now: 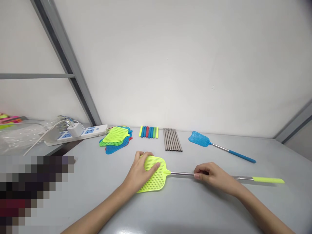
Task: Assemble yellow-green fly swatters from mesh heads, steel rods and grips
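Note:
A yellow fly swatter lies across the grey table in front of me, its perforated head to the left and its yellow grip to the right. My left hand is closed over the left side of the head, thumb on top and fingers curled around the far edge. Pinched in the fingertips of my right hand is the swatter's metal rod, about midway along. Part of the rod is hidden behind that hand. Farther back on the right rests a blue fly swatter with a metal rod and blue grip.
Behind my hands, near the wall, are a pile of swatter heads, a row of coloured grips and several metal tubes. A white power strip with cables sits at the left, beside clear plastic bags.

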A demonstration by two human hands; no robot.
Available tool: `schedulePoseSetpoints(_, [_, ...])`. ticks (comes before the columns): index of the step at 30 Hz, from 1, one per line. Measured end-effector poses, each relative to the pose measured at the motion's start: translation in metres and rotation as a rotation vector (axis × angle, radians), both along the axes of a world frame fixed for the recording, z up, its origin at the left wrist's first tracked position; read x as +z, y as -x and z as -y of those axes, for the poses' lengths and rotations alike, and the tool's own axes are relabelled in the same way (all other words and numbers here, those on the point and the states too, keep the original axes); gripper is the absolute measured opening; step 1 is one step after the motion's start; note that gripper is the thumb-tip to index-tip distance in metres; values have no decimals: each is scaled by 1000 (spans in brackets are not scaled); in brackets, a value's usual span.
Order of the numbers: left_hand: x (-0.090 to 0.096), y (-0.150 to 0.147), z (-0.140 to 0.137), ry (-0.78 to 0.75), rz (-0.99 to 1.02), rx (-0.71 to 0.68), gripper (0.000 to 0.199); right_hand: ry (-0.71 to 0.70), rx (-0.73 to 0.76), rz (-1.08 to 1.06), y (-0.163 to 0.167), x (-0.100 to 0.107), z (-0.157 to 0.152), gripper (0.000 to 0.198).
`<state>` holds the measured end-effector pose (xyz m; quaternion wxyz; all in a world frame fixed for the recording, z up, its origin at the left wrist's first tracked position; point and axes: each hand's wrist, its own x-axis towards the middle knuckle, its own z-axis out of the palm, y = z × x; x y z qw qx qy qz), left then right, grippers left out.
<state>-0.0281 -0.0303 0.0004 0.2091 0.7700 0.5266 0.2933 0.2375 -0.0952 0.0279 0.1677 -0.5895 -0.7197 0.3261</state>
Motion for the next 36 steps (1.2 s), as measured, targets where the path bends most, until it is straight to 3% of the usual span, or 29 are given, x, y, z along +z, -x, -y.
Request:
schedulePoseSetpoints(17, [-2,-11,16,-49,54,-41,34,213,105,-176,-9,-8,-1,26])
schedulePoseSetpoints(25, [1,-12,21,-98,31,-59,33,570,72,-468,-11,-10,-1,25])
schedulePoseSetpoints(36, [5,-11,19,-133,18,-111,29,800,109,-635,-11,-16,-2,19])
